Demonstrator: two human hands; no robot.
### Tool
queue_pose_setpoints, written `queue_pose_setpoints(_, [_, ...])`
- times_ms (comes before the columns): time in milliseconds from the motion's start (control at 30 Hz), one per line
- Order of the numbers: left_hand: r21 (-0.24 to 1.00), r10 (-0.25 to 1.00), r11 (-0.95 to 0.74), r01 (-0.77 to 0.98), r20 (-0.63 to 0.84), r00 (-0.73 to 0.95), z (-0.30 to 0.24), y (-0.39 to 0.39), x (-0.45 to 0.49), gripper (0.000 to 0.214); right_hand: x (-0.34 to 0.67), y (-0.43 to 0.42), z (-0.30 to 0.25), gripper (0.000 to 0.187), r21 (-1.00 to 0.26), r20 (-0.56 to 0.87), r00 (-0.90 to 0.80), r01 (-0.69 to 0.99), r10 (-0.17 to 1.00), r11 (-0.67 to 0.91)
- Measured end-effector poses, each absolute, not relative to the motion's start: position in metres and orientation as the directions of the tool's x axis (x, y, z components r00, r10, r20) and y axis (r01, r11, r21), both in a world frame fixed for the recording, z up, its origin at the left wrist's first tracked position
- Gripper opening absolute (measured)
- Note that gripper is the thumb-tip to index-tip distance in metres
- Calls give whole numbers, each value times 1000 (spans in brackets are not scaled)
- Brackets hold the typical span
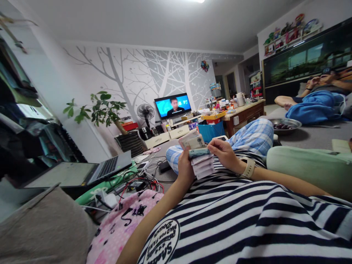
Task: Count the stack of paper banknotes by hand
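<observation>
A wad of banknotes [202, 167] is in my left hand [185, 167], whose fingers are closed round its left side. The notes fan out above and below a greenish folded band across the middle. At the right end of that band, my right hand [224, 154] pinches with thumb and forefinger at the edge of the notes. A pale watch [249, 168] is on my right wrist. Both hands are above my lap, in front of a striped shirt [236, 216] and blue checked trousers [254, 135].
An open laptop [114, 165] and tangled cables [145, 179] lie to the left. A metal bowl [286, 126] of dark round things stands to the right, near a green cushion [305, 165]. Behind are a cluttered wooden table [244, 110] and a television [172, 105]. Another person reclines at far right.
</observation>
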State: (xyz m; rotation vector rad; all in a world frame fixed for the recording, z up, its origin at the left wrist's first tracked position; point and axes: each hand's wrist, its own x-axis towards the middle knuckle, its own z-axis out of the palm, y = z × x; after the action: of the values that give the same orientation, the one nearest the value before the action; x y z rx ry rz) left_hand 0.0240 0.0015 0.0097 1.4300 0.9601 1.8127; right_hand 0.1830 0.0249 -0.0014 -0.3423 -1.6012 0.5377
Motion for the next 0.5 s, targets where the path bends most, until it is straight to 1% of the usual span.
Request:
queue_pose_setpoints(200, [845, 882, -470, -256, 433, -187, 10, 1, 28, 37, 184, 24, -2, 34, -539, 840, -138, -108, 525, 835])
queue_pose_setpoints(300, [839, 896, -443, -316, 403, -186, 9, 3, 29, 38, 184, 24, -2, 34, -555, 830, -151, -124, 537, 822])
queue_pose_setpoints(500, [807, 907, -418, -418, 399, -137, 7, 5, 30, 43, 184, 24, -2, 34, -571, 819, -168, -136, 549, 810])
